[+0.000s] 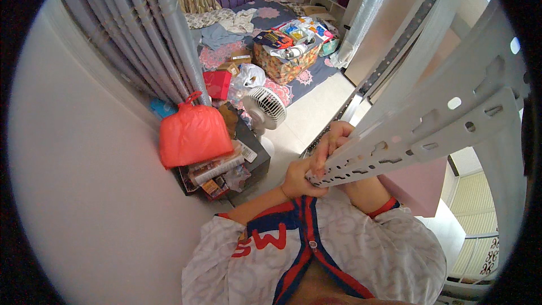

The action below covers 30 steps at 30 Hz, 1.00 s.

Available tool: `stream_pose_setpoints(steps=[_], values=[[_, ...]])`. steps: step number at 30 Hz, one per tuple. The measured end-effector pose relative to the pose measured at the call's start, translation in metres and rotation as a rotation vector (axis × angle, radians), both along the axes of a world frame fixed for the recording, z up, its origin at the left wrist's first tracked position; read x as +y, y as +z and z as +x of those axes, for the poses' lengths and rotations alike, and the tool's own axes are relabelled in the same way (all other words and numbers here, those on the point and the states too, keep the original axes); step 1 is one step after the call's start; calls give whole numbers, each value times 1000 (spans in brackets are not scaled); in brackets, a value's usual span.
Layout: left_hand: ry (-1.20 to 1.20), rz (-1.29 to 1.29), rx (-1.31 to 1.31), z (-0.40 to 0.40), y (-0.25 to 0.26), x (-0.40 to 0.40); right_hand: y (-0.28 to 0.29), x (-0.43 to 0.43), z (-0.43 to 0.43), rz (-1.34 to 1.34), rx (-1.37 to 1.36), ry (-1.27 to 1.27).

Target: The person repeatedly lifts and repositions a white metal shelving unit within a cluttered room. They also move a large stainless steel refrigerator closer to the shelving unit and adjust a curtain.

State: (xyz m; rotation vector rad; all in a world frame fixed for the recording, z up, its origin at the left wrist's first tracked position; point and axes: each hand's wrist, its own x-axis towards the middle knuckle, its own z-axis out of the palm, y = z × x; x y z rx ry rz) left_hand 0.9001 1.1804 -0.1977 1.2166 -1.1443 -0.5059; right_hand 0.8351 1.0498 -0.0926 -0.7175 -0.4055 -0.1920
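Observation:
A bundle of white slotted steel angle posts [394, 144] slants from in front of my chest up to the upper right, its punched holes facing me. My left hand [300, 179] is closed around the near end, with the thumb side against the metal. My right hand [330, 146] grips the posts just beyond it; its fingers curl over the far side, and the posts hide its palm and wrist. The posts lie close together, so I cannot tell how many there are. Their far end runs towards the right rim of the picture.
A red plastic bag [194, 135] sits on a cluttered dark cabinet [256, 169] by the left wall. A white fan [266, 108] stands beside it. A loaded patterned storage box [288, 63] rests on the bed [233, 51]. Grey curtains [139, 29] hang left; a door frame [394, 59] rises right.

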Motion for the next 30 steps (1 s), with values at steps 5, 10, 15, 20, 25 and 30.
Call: stream_pose_setpoints(steps=[5,10,15,20,25,30], values=[[-7,50,-29,-2,-4,-8,3,-9,0,-59,-24,3],[-26,52,-82,0,-5,-19,-7,-26,-3,-78,-24,-24],[-32,51,-55,0,-4,-34,0,-38,-1,-79,-11,-18],[-53,22,-26,2,-13,-46,-8,-53,5,-52,-58,53],[-53,-7,47,-2,-11,-59,-5,-61,6,-53,-75,29],[-44,-22,59,-2,-7,-67,-2,-66,2,-95,-73,-65]])
